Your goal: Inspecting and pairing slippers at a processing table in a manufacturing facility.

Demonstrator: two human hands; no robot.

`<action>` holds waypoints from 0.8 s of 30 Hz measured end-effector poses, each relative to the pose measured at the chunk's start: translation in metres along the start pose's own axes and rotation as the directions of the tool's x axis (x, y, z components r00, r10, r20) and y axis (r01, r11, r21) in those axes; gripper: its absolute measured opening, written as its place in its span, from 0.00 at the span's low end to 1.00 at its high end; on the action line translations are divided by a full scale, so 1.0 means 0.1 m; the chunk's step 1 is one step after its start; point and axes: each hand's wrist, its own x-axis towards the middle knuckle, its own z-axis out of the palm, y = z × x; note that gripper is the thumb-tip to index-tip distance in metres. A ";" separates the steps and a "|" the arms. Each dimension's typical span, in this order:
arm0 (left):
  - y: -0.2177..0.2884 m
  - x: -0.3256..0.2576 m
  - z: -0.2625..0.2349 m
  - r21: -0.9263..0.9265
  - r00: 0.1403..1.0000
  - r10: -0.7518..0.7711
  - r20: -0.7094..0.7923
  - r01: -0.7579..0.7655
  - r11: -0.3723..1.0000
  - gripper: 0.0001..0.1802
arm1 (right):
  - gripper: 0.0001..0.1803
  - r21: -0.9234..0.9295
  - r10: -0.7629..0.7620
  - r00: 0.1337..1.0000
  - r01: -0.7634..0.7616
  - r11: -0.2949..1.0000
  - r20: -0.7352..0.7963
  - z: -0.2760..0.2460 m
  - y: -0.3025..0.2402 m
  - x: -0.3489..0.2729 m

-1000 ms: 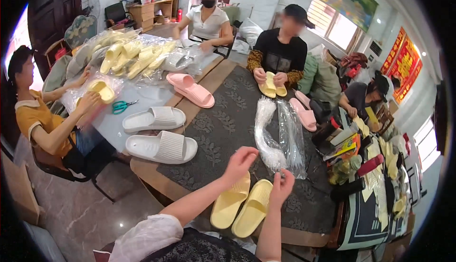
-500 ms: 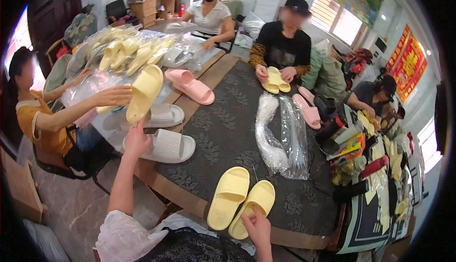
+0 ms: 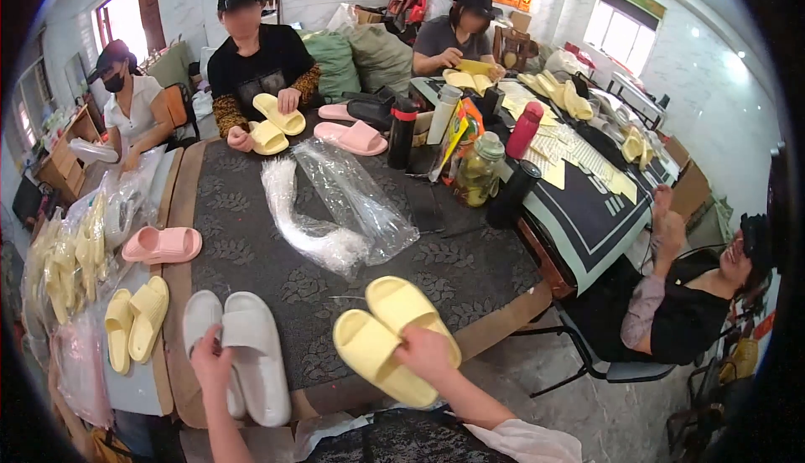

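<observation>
A pair of grey slippers [image 3: 258, 354] lies side by side in front of me at the left. My left hand [image 3: 210, 358] is over the left slipper of that pair, its fingers curled at the strap. To the right, a pair of yellow slippers [image 3: 362, 340] rests at the near table edge, the two lying close together. My right hand [image 3: 423, 354] has its fingers closed round the inner side of the nearer yellow slipper's strap; the fingertips are partly hidden. A thin pale tie [image 3: 345, 298] sticks out beside the yellow pair.
Clear plastic ties [image 3: 306, 220] and a plastic bag [image 3: 369, 203] lie mid-table. Pink slippers [image 3: 163, 245] and another yellow pair [image 3: 137, 320] are at the left. Bottles and a jar [image 3: 480, 169] stand at the right. Several people sit around; one person [image 3: 260, 77] handles yellow slippers.
My view has turned right. My left hand has left the yellow slipper held by another person and come to the grey pair. My right hand stays at the yellow pair, which now lies tilted differently.
</observation>
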 end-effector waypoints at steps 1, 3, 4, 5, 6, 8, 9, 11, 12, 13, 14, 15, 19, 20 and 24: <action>0.11 -0.07 0.12 -0.086 0.999 -0.037 -0.027 0.035 0.996 0.27 | 0.11 -0.020 0.035 0.998 -0.036 0.999 -0.045 -0.12 0.13 -0.04; 0.45 -0.25 0.32 -0.176 0.996 -0.077 -0.045 0.068 0.982 0.25 | 0.10 -0.110 0.175 0.970 -0.195 0.975 -0.167 -0.42 0.42 -0.07; 0.67 -0.33 0.34 -0.221 0.996 -0.085 0.021 0.087 0.971 0.26 | 0.10 -0.126 0.230 0.951 -0.259 0.958 -0.209 -0.59 0.55 -0.06; 0.83 -0.41 0.37 -0.262 0.992 -0.089 0.084 0.108 0.959 0.27 | 0.09 -0.135 0.280 0.927 -0.320 0.938 -0.251 -0.75 0.68 -0.04; 0.93 -0.47 0.44 -0.266 0.992 -0.083 0.090 0.105 0.958 0.27 | 0.10 -0.177 0.299 0.903 -0.364 0.914 -0.309 -0.86 0.88 -0.01; 1.06 -0.54 0.64 -0.269 0.993 0.012 0.119 0.021 0.963 0.30 | 0.10 -0.243 0.327 0.862 -0.437 0.866 -0.387 -1.02 1.20 0.14; 1.14 -0.56 0.71 -0.268 0.993 0.009 0.121 0.024 0.963 0.30 | 0.11 -0.270 0.343 0.846 -0.471 0.840 -0.409 -1.11 1.30 0.23; 1.33 -0.58 0.81 -0.254 0.985 0.121 0.120 -0.087 0.963 0.33 | 0.11 -0.208 0.316 0.813 -0.460 0.863 -0.488 -1.17 1.55 0.41; 1.40 -0.59 0.83 -0.218 0.979 0.140 0.147 -0.106 0.970 0.35 | 0.13 -0.211 0.327 0.830 -0.456 0.865 -0.452 -1.21 1.51 0.46; 1.47 -0.59 0.86 -0.182 0.972 0.157 0.175 -0.124 0.975 0.37 | 0.20 -0.140 0.404 0.826 -0.488 0.861 -0.393 -1.28 1.46 0.49; 1.52 -0.65 0.89 -0.169 0.977 0.121 0.175 -0.092 0.981 0.37 | 0.24 -0.214 0.392 0.795 -0.530 0.820 -0.464 -1.30 1.37 0.41; 1.55 -0.63 0.92 -0.200 0.970 0.175 0.168 -0.141 0.970 0.39 | 0.29 -0.277 0.359 0.764 -0.560 0.781 -0.536 -1.29 1.26 0.43; 1.45 -0.65 0.79 -0.230 0.934 0.310 0.174 -0.268 0.936 0.44 | 0.32 0.201 0.275 0.890 -0.213 0.956 -0.365 -0.95 0.40 0.25; 1.47 -0.68 0.67 -0.198 0.931 0.305 0.198 -0.267 0.943 0.38 | 0.28 0.291 0.135 0.950 -0.049 0.955 -0.283 -0.80 0.31 0.23; 1.39 -0.59 0.36 -0.104 0.928 0.270 0.257 -0.251 0.962 0.19 | 0.10 0.425 -0.151 0.984 0.179 0.887 -0.099 -0.44 -0.22 0.38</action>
